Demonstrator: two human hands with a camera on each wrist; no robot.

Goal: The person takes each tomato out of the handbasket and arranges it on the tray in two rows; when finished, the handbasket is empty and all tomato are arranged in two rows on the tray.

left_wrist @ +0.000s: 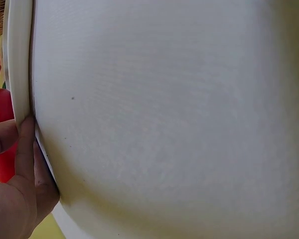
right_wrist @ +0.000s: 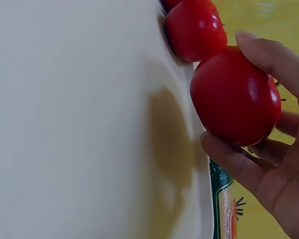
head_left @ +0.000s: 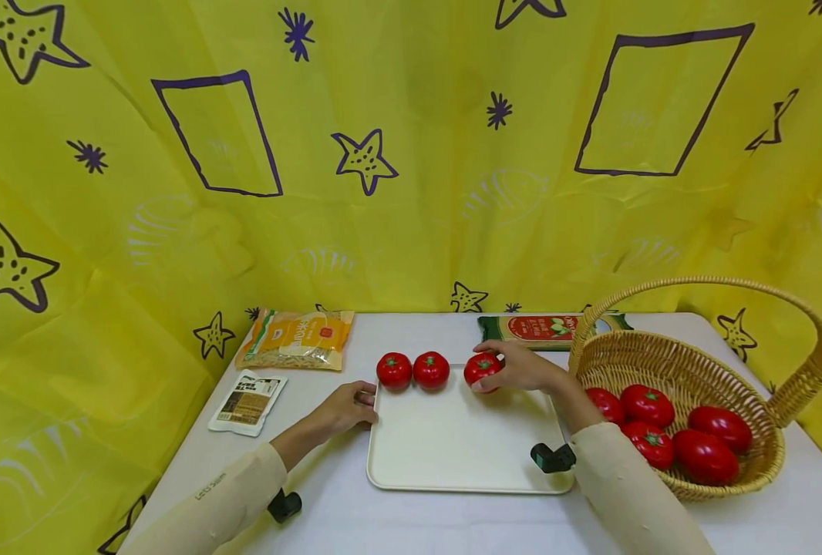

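Observation:
My right hand (head_left: 522, 367) grips a red tomato (head_left: 483, 371) over the far right part of a cream tray (head_left: 466, 455). In the right wrist view the held tomato (right_wrist: 235, 97) is between thumb and fingers, and a shadow falls on the tray below it. Two more tomatoes (head_left: 395, 371) sit side by side at the tray's far left corner. At the left rim, my left hand (head_left: 347, 407) pinches the tray's edge; the left wrist view has its fingers (left_wrist: 25, 154) against the rim.
A wicker basket (head_left: 772, 455) with several tomatoes stands on the right, its handle arching high. A green and red package (head_left: 536, 330) lies behind the tray. On the left are a yellow food bag (head_left: 296, 339) and a small white-brown pouch (head_left: 247, 402). A yellow curtain (head_left: 411, 231) hangs behind the table.

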